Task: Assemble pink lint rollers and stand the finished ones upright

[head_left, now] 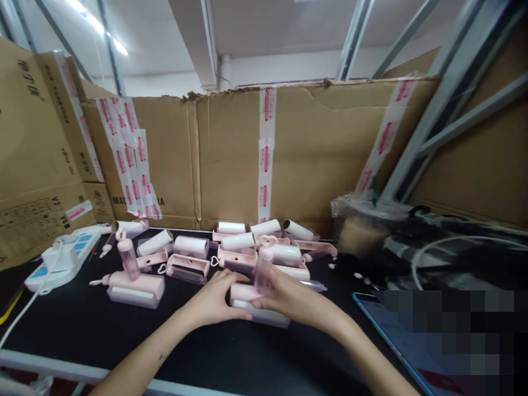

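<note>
A pink lint roller in a see-through cover (264,314) lies in front of me on the black table. My left hand (218,300) is curled round its left end, thumb in front and fingers behind. My right hand (284,291) closes over its top and right part, thumb on the near side. A small pink translucent tube with a ring on top (263,269) stands upright at the right hand's fingers; whether they grip it I cannot tell. To the left lies a similar lint roller (136,289) with another upright ringed tube (128,258) on it.
Behind my hands lie several white rolls (191,245) and open pink roller cases (187,268). A white power strip (66,261) with a plugged-in cable sits left. Right are a bagged drink cup (358,231), dark clutter and a phone or tablet (396,330). Cardboard (231,159) walls the back.
</note>
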Demonstrator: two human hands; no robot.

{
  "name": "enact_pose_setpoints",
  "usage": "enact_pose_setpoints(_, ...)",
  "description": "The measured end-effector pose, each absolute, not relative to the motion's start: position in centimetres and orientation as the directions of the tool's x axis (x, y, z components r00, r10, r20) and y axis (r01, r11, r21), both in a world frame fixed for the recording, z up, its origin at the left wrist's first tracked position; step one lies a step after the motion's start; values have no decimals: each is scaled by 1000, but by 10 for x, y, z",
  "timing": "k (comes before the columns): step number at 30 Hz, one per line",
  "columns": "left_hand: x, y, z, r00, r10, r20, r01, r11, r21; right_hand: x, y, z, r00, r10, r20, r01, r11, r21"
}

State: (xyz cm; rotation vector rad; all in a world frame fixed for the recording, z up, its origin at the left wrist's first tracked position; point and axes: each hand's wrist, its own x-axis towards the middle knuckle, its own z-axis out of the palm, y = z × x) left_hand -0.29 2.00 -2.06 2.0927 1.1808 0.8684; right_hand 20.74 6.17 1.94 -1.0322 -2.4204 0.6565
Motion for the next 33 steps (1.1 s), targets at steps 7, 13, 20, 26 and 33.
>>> enact_pose_setpoints(7,-5,14,-4,413,887,207,611,-438,660,209,68,30,-759,623,192,393,672,-627)
enact_pose_setpoints(13,-64,-60,-1,294,953,67,795,-283,536,215,56,54,-674,680,289,321,622,-715)
enact_pose_setpoints(20,-197,-118,-47,-113,968,226,893,-1,451,205,56,46,-593,691,414,399,698,-595)
enact_pose_setpoints(26,-235,-92,-43,-90,949,301,876,-68,477,208,70,38,-579,663,475,429,743,-514)
enact_pose_setpoints(33,-243,-66,-52,-167,940,297,786,-55,615,220,84,37,-528,683,506,499,731,-466)
